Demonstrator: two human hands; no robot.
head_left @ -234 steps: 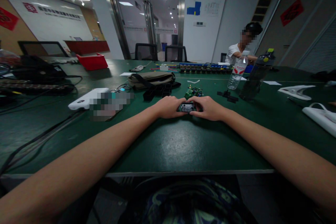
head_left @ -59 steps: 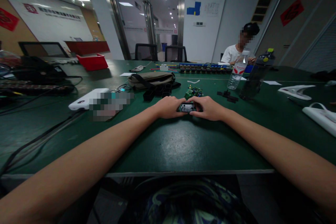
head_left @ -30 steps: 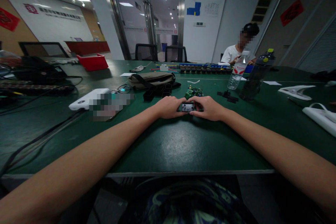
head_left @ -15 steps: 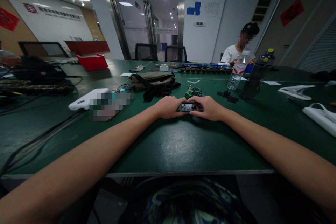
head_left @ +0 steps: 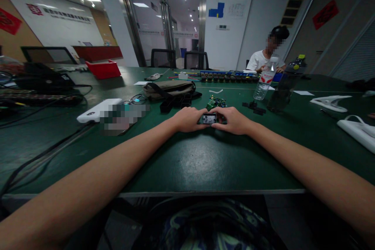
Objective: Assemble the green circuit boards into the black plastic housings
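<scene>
Both my arms reach out over a dark green table (head_left: 199, 164). My left hand (head_left: 189, 119) and my right hand (head_left: 233, 120) meet at the table's middle, fingers curled around a small black module with a pale label (head_left: 209, 118). Each hand grips one end of it and rests on the tabletop. Just behind the hands lies a small green circuit board (head_left: 216, 102), apart from them.
A khaki pouch (head_left: 170, 88) and black plastic parts (head_left: 175, 102) lie behind the hands. A white device (head_left: 95, 111) sits at the left, cables run along the left edge. A water bottle (head_left: 263, 82) and dark bottle (head_left: 285, 86) stand at the right. A person sits at the far side.
Hardly anything differs: both hands stay closed on the small module at the same spot. The person at the far side shifts slightly.
</scene>
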